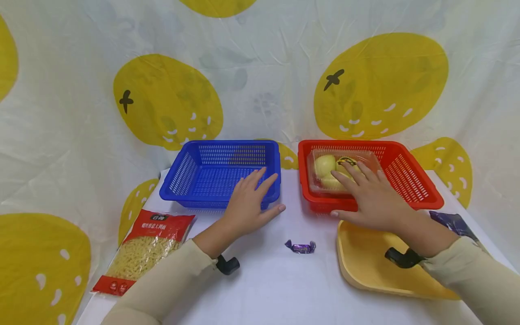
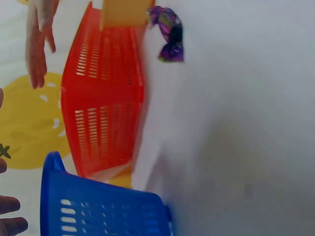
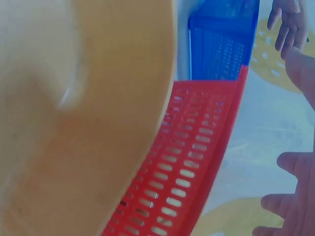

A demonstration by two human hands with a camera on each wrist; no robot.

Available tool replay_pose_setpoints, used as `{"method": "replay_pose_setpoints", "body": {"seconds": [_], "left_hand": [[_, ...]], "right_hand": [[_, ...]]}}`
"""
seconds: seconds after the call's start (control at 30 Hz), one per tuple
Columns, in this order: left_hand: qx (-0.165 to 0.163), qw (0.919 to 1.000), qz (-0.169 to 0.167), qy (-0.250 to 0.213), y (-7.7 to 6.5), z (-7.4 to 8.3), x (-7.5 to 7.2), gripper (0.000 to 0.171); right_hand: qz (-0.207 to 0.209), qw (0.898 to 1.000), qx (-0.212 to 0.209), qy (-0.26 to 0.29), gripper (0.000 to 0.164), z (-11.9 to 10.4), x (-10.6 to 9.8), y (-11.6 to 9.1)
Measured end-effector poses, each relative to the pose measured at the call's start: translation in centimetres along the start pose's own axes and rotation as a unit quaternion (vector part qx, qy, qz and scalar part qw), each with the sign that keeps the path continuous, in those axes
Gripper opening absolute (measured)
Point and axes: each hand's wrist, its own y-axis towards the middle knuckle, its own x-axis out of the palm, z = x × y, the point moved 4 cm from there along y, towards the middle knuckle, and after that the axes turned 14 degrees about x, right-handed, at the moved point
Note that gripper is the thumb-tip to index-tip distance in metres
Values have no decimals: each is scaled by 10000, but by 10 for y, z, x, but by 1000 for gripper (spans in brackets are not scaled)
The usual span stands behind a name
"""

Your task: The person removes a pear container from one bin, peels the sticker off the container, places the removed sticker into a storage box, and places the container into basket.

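Note:
My left hand [image 1: 249, 205], fingers spread, hovers by the near right corner of a blue basket [image 1: 219, 198] and holds nothing. Fingers spread and holding nothing, my right hand [image 1: 371, 198] is over the front of a red basket [image 1: 422, 205]. A clear lidded box of pale yellow round fruit [image 1: 325, 167] lies in the red basket, partly covered by that hand in the head view. A purple wrapped candy [image 1: 301, 248] lies on the white table between the two forearms. Below the right wrist stands a yellow tray [image 1: 365, 271], partly hidden by the arm.
A red-topped bag of pasta [image 1: 146, 248] lies at the left edge of the table, beside the left forearm. Behind the yellow tray, at the right, is a dark purple package [image 1: 455, 224], mostly hidden. A curtain with yellow fruit shapes [image 1: 382, 85] hangs behind the baskets.

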Motion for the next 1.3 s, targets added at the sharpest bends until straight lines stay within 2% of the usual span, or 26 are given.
{"method": "replay_pose_setpoints", "body": {"seconds": [0.13,0.5,0.83,1.1,1.3], "left_hand": [[110,9997,178,-112,9,6,-1,80],[340,9979,398,-388,32,20,-3,74],[155,9945,455,-930,50,32,3,71],[15,9908,427,-1281,64,44,10,67],[-91,9822,412,-1832,72,51,19,64]], "right_hand": [[-84,10000,-12,38,112,8,-1,5],[-65,9996,-228,152,106,26,-9,15],[-420,9957,-116,814,100,53,-15,28],[-644,9878,-40,1415,98,72,-19,34],[-561,9845,-146,1658,95,87,-19,42]]}}
